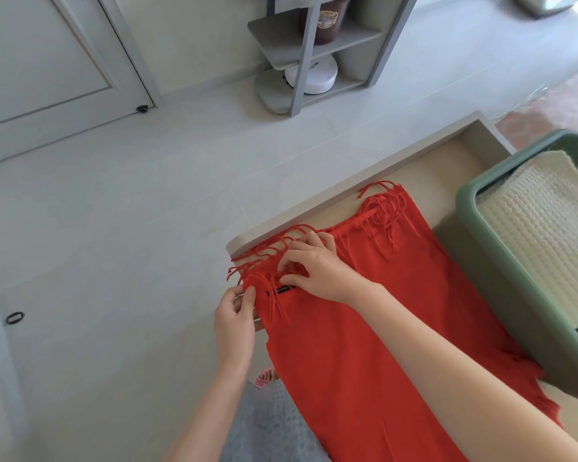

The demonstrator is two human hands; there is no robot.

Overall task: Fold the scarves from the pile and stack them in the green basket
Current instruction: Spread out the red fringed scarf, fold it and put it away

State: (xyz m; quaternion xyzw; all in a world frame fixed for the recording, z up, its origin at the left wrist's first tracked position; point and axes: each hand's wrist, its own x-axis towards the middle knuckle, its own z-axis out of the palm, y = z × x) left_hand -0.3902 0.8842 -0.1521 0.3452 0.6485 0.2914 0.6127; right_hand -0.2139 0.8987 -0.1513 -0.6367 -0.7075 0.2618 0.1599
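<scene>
Head view: left hand pinched the fringed corner of the red scarf, right hand gripped its fringe; green basket stood just beside the scarf.

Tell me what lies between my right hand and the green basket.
Head view: the red scarf, fringe included, spans from right hand to green basket.

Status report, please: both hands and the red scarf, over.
Left hand pinches the fringe corner; right hand grips the fringed end. Red scarf flat on table, not yet in green basket. Nothing blocks the basket.
</scene>
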